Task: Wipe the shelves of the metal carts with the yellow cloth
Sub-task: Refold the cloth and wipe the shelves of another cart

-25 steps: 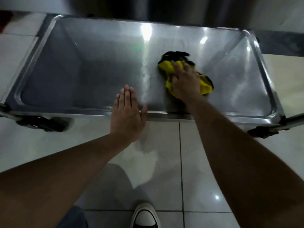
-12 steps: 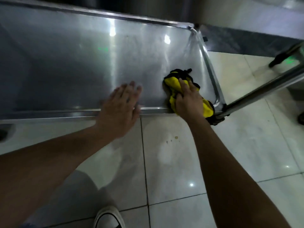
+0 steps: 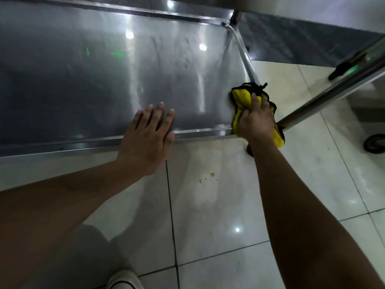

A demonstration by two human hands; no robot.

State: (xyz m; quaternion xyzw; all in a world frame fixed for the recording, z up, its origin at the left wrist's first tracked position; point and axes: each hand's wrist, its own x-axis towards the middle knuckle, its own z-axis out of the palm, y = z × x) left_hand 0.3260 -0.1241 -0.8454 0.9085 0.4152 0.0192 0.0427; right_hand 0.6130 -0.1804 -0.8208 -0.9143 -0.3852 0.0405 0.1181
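1. Metal cart shelf (image 3: 87,80): low stainless tray with a raised rim, streaked and showing light reflections; serves as landmark for the entries below.
2. Yellow cloth (image 3: 242,99): bunched, yellow with dark edging, at the shelf's near right corner, lying over the rim there and hanging partly outside it.
3. Right hand (image 3: 255,122): on top of the cloth at that same corner, fingers curled round the bunched fabric and gripping it.
4. Left hand (image 3: 146,138): flat, fingers straight and slightly spread, holding nothing; laid across the shelf's near rim, fingertips over the shelf surface, well left of the cloth.
5. Cart post (image 3: 333,97): round metal tube rising obliquely from the shelf's near right corner, just behind the cloth.
6. Tiled floor (image 3: 218,205): pale glossy tiles in front of and right of the shelf, with small yellowish spots near the front rim.
7. Shoe (image 3: 124,280): white toe on the floor, well in front of the shelf.
8. Caster wheel (image 3: 375,142): dark, on the floor, well right of the shelf.
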